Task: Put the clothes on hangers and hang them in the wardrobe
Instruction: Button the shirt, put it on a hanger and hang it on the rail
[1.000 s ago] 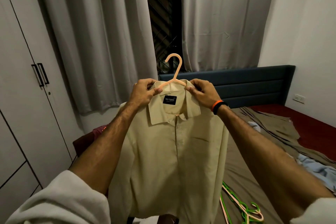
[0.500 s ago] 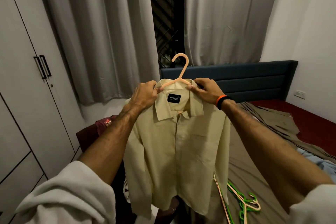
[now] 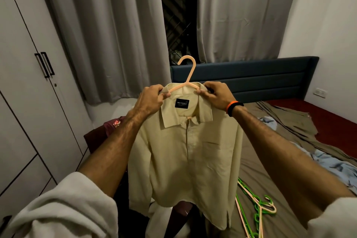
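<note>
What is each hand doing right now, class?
Left hand: closed, pinching the collar of the pale yellow button-up shirt on the peach plastic hanger.
Right hand: closed, pinching the collar's other side.

A pale yellow collared shirt [image 3: 185,152] hangs on a peach plastic hanger [image 3: 186,75], held up in front of grey curtains [image 3: 108,31]. The left hand [image 3: 152,99] pinches the collar and hanger arm on one side; the right hand [image 3: 216,95], with an orange-and-black wristband [image 3: 232,107], pinches the other. A closed white wardrobe [image 3: 25,83] stands at the left. Green and peach hangers [image 3: 257,210] lie on the bed's brown sheet [image 3: 289,141] near its lower edge, a light blue garment [image 3: 328,166] toward the right edge.
</note>
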